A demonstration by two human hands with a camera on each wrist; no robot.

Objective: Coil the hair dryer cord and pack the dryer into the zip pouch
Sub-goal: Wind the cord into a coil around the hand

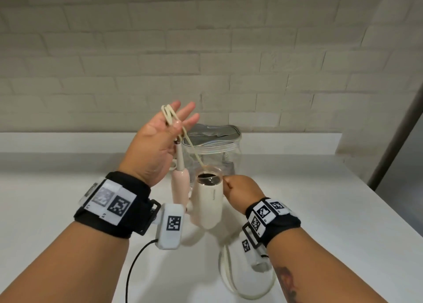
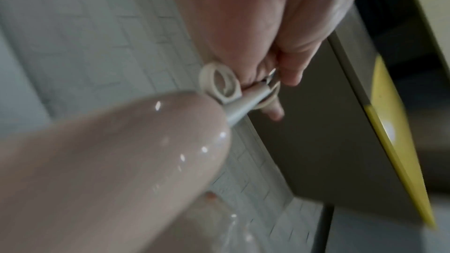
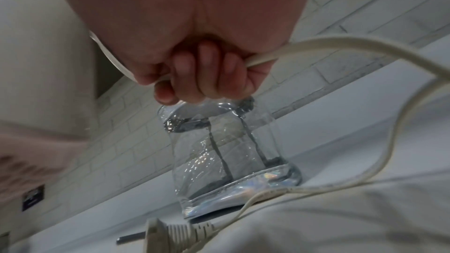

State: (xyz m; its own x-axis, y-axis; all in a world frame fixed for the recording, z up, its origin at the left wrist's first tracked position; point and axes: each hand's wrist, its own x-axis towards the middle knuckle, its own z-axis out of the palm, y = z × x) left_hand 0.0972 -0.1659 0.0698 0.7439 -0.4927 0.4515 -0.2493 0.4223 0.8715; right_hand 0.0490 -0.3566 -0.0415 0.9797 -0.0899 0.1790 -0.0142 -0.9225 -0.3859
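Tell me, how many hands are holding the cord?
2. The left hand is raised with cord loops pinched under its thumb, above the hair dryer. The right hand grips the cord lower, beside the dryer.

No text legible; the hair dryer (image 1: pixel 207 202) print is blurred

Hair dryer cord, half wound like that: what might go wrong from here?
The loops are held only by the left hand's thumb, its fingers spread, so they could slip off. The hair dryer hangs from the cord and may swing into the clear zip pouch. The plug on the counter could snag.
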